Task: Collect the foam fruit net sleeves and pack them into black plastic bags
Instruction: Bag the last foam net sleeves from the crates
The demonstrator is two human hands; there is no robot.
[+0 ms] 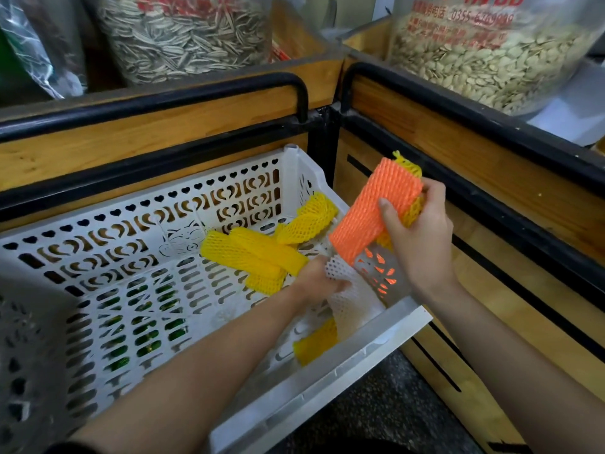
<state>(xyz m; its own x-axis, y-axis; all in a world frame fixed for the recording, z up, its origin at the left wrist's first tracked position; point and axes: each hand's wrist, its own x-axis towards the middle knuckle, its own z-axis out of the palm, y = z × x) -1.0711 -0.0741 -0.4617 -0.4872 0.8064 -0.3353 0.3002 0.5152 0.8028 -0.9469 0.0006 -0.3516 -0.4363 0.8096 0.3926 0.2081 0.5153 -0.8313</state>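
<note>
Right hand [422, 244] clutches orange sleeve [373, 214] over yellow sleeve stack [413, 208], likely bundling | left hand [314, 280] grips white sleeve [353, 303] at crate [327, 378] 4 o'clock corner | loose yellow sleeves [258, 253] lie toward 1 o'clock

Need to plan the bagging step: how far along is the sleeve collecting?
Gathered: the right hand holds an orange sleeve with yellow sleeves behind it. In hand: the left hand grips a white sleeve inside the white crate. Left: several loose yellow sleeves lie in the crate, plus a single yellow sleeve by its near wall. No black bag is in view.
</note>
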